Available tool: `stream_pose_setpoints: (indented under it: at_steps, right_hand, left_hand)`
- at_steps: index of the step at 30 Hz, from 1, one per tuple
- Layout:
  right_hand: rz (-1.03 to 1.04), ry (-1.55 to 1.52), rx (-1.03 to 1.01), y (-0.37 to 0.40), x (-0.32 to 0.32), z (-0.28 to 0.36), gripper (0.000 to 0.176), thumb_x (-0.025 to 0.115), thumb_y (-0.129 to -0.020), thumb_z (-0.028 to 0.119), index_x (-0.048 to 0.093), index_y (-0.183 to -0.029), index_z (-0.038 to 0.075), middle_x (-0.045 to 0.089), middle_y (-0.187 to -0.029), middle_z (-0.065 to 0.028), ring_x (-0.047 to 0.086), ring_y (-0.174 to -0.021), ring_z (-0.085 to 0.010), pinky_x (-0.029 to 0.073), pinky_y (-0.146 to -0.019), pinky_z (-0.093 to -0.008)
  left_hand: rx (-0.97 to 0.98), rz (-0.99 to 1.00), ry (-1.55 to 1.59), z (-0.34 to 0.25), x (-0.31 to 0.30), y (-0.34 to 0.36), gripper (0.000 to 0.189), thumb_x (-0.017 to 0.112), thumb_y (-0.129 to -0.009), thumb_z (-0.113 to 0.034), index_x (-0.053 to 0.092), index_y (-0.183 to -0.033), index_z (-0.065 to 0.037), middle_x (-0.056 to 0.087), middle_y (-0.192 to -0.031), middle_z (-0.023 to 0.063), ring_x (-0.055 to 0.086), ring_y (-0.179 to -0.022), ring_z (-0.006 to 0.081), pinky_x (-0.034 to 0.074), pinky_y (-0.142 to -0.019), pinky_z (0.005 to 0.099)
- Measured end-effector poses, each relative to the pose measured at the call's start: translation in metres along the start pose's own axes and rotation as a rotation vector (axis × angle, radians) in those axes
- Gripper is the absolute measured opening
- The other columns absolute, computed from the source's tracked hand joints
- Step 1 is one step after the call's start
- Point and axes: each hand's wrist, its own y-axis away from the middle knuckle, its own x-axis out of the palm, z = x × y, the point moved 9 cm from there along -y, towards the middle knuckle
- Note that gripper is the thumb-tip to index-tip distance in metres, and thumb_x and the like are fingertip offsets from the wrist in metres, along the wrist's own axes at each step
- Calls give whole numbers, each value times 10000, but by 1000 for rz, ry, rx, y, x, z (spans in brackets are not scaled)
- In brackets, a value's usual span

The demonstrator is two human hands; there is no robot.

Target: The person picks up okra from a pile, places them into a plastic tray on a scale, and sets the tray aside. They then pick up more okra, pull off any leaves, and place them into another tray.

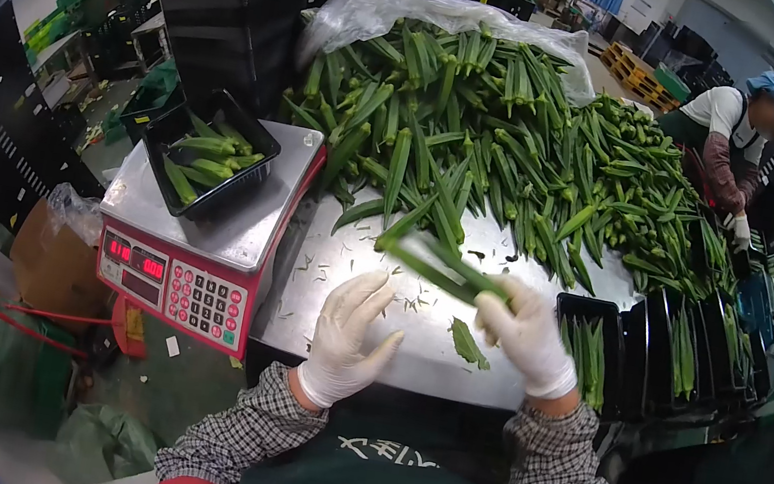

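My right hand (526, 337), in a white glove, grips the ends of some okra pods (439, 267), blurred by motion, that point to the left over the metal table (389, 356). To its left, my gloved left hand (347, 337) holds nothing, its fingers stretched apart above the table's front edge. Behind both hands rises a large heap of okra (483, 146). A torn green leaf (469, 344) lies between my hands, among small okra scraps. On the left, a black tray (231, 194) with several okra pods stands on a weighing scale (135, 202) with lit red digits.
Black trays of okra (619, 365) stand in a row at the right. Clear plastic sheeting (362, 15) edges the back of the heap. Tall black crates (226, 14) rise behind the scale. A co-worker (728, 134) in a blue cap leans over the far right side.
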Motion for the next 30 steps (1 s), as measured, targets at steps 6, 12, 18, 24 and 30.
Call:
stream_pose_setpoints:
  at_steps: [6, 12, 18, 24, 30]
  right_hand:
    - [22, -200, -8, 25, 22, -15, 279, 553, -921, 127, 535, -1160, -14, 581, -746, -10, 505, -599, -50, 422, -554, -186]
    - [271, -87, -124, 37, 76, -12, 260, 547, -916, 98, 556, -1153, -9, 612, -800, -29, 555, -657, -61, 463, -610, -213]
    - [-169, 718, -484, 17, 21, 42, 204, 609, -824, 54, 610, -1023, 11, 647, -767, -126, 633, -585, -206, 512, -569, -299]
    - [146, 422, -468, -5, 62, 58, 340, 651, -791, 78, 582, -1121, 33, 649, -885, -132, 644, -691, -268, 506, -616, -336]
    - [-383, 1000, -337, -118, 14, -22, 597, 682, -757, 321, 510, -1240, 16, 599, -1036, -211, 609, -910, -370, 492, -818, -435]
  left_hand:
    - [-552, -298, 561, 50, -15, 27, 440, 651, -849, -129, 492, -1224, 38, 552, -1137, 155, 548, -1065, 239, 429, -936, 338]
    - [-933, -135, 1752, 48, 42, 41, 371, 485, -970, -291, 526, -1188, 6, 604, -1094, 130, 575, -1050, 240, 451, -930, 389]
    - [-861, -192, 928, 50, -14, 26, 260, 552, -914, -116, 561, -1125, 35, 653, -1007, 123, 623, -949, 207, 521, -792, 310]
    - [-493, 90, 613, 21, 3, 3, 326, 592, -896, -59, 537, -1213, -5, 603, -1176, 64, 584, -1036, 147, 466, -889, 256]
    - [-954, -233, 1584, 70, 9, 23, 374, 526, -927, -114, 440, -1275, -9, 613, -1012, 148, 625, -868, 250, 519, -799, 403]
